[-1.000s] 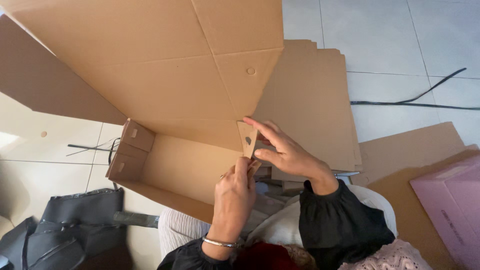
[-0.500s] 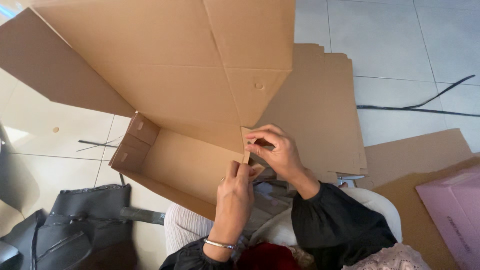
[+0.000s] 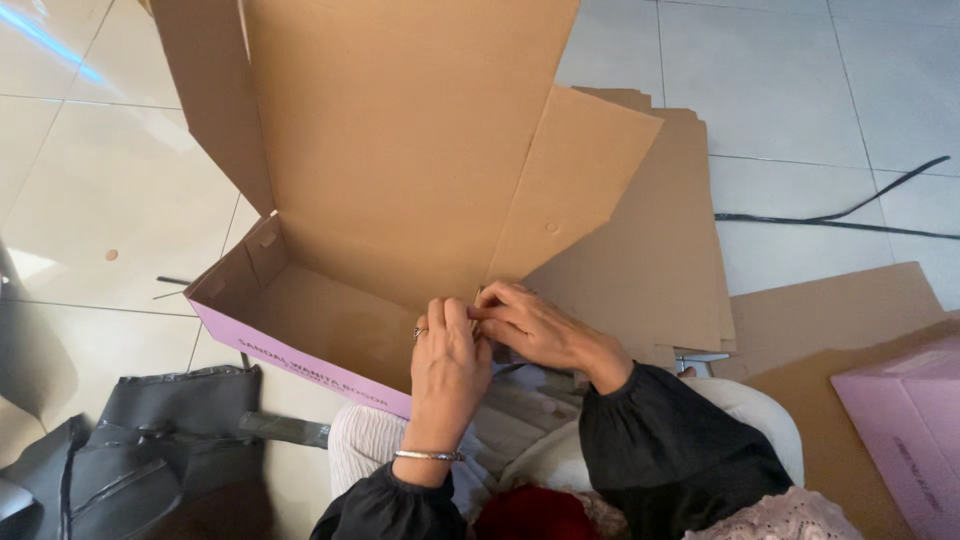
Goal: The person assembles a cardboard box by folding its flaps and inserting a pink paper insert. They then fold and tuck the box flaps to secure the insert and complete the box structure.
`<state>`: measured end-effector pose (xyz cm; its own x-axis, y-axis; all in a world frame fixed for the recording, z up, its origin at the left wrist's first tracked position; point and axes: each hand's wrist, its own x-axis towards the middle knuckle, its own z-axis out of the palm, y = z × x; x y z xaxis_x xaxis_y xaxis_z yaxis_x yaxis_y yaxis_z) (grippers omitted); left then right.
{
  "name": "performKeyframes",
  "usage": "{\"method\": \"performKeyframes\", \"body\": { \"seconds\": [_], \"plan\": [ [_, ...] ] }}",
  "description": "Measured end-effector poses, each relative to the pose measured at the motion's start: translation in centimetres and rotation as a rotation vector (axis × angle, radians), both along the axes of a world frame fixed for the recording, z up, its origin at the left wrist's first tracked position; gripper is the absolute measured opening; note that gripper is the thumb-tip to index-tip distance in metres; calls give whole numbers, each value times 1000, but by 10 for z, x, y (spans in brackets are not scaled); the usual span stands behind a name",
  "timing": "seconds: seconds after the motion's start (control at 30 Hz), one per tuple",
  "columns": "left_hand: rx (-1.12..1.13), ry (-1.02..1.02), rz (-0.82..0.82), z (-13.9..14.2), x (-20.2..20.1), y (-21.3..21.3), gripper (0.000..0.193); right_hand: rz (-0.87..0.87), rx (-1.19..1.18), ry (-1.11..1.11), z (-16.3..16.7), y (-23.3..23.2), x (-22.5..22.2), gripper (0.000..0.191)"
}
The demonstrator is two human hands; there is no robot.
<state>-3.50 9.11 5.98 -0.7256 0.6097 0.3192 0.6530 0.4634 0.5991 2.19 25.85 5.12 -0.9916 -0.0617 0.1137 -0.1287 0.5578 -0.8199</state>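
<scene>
Two hands meet at the near right corner of a half-folded cardboard box [image 3: 330,320] in the head view, the only view. The left hand [image 3: 450,365] lies palm down with its fingers curled narrow over the box's front edge, a ring on one finger and a thin metal bangle [image 3: 428,456] at the wrist. The right hand [image 3: 535,325], just at its 3 o'clock and touching it fingertip to fingertip, pinches the corner fold between thumb and fingers, so both hands hold cardboard.

The box sits on the person's lap, brown inside and pink on its outer front wall, with its big lid panel [image 3: 400,130] standing up toward 12 o'clock and a side flap [image 3: 575,180] spread out at 1 o'clock. Behind that flap a stack of flat cardboard sheets [image 3: 660,260] lies on the tiled floor [image 3: 780,90]. A black cable [image 3: 850,215] crosses the tiles at 2 o'clock. A pink box [image 3: 905,430] shows at 4 o'clock, and a black bag [image 3: 140,450] rests at 8 o'clock.
</scene>
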Motion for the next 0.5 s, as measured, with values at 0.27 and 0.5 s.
{"method": "performKeyframes", "body": {
  "seconds": [0.27, 0.5],
  "plan": [
    [-172, -193, -24, -24, -26, -6, 28, 19, 79, -36, -11, 7, 1, 64],
    [-241, -105, -126, -13, -23, -13, 43, -158, 158, 202, -44, 0, -12, 21]
  ]
}}
